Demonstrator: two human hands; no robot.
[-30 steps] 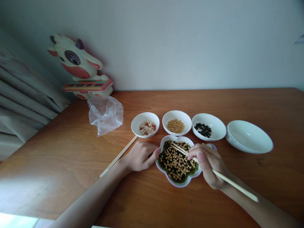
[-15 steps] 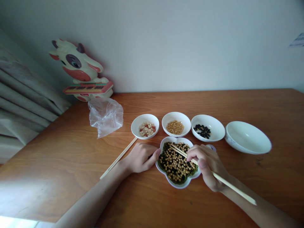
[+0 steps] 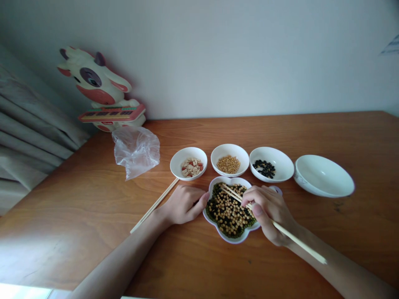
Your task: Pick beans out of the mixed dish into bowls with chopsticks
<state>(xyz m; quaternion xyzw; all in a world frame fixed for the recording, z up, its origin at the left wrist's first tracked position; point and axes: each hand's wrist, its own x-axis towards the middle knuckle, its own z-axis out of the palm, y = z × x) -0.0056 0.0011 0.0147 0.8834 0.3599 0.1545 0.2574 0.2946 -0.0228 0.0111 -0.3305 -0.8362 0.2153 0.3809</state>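
The mixed beans [image 3: 227, 212], soybeans lying over black and green beans, are sitting heaped in a flower-shaped dish [image 3: 231, 240], which is resting on the table [image 3: 93, 249] directly in front of the person. The chopsticks [image 3: 234, 196] are reaching into the heap from the right, their tips among the beans; whether they are gripping a bean, I cannot tell. The right hand [image 3: 267, 214] is holding them, its fingers [image 3: 249, 196] curled closely around the shafts. The left hand [image 3: 184, 204] is resting beside the dish and holding nothing, its fingers [image 3: 199, 202] loosely bent, the tips at or very near the rim. A loose chopstick [image 3: 155, 205] is lying just beside the left wrist. Behind the dish, a nut bowl [image 3: 176, 168], a soybean bowl [image 3: 230, 147], a black bean bowl [image 3: 288, 168] and a wide bowl [image 3: 324, 174] are standing in a row. Risk noted: the heap is reaching close to the rim, so a slipping pinch could send round beans rolling onto the table, and a knock from either hand could shift the dish.
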